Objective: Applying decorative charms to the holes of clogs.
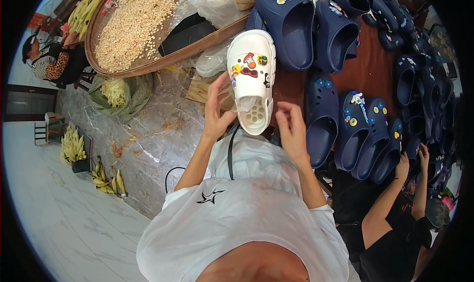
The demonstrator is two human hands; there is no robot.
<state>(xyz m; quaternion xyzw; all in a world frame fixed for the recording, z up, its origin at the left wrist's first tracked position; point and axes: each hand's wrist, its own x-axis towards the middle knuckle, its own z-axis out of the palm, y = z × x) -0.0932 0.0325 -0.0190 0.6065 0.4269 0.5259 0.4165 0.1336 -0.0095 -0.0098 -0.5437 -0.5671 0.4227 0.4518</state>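
A white clog [252,67] with several colourful charms on its upper stands in front of me, toe pointing away. A thin whitish piece [245,104] shows at its opening. My left hand [216,112] is beside the clog's left side, thumb and fingers spread, the fingertips close to or touching its edge. On the other side, my right hand [292,131] is just off the heel, its fingers bent and apart, with nothing visible in them. What bears the clog's weight is mostly hidden.
Navy clogs [323,119] with charms crowd the brown surface [368,60] at the right. Another person's hands [402,166] reach among them. A round tray [148,65] of pale kernels is at the far left; a second person sits beyond it. Corn cobs [74,146] stand on the left.
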